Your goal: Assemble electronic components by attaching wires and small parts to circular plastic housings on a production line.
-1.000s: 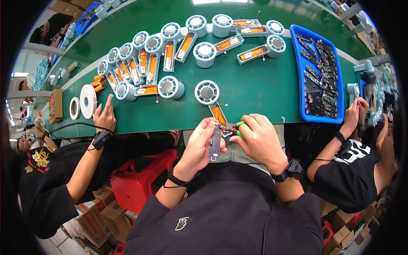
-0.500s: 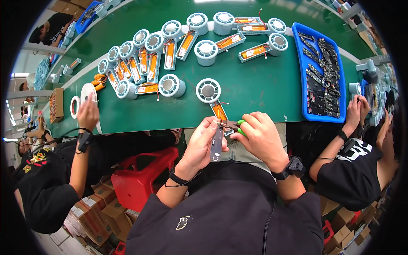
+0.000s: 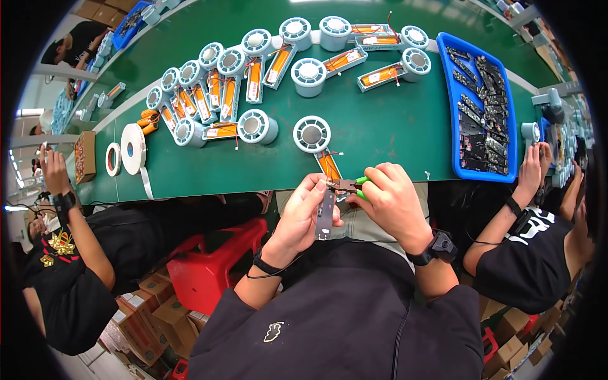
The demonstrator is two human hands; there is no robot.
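Observation:
My left hand (image 3: 306, 206) pinches a narrow dark circuit board (image 3: 324, 220) upright in front of my body. In my right hand (image 3: 394, 201) are small pliers (image 3: 346, 185) with green handles, fingers wrapped round them. Their dark jaws are at the upper end of the board, beside my left fingertips; what they bite on is too small to tell. Just beyond my hands, at the table's near edge, lies a pale blue handheld fan (image 3: 311, 135) with its handle open, showing an orange battery (image 3: 329, 166) and thin wires. My hands partly hide the handle's lower end.
Several similar open fans (image 3: 256, 126) lie across the green table (image 3: 380, 139). A blue tray (image 3: 453, 126) of circuit boards stands at right. Tape rolls (image 3: 133, 149) and orange batteries (image 3: 149, 121) sit left. Co-workers sit on both sides; a red stool (image 3: 199, 272) is at lower left.
The left co-worker's hand has moved away from the tape rolls, out to the far left. My hands, the board and the pliers have stayed almost in place.

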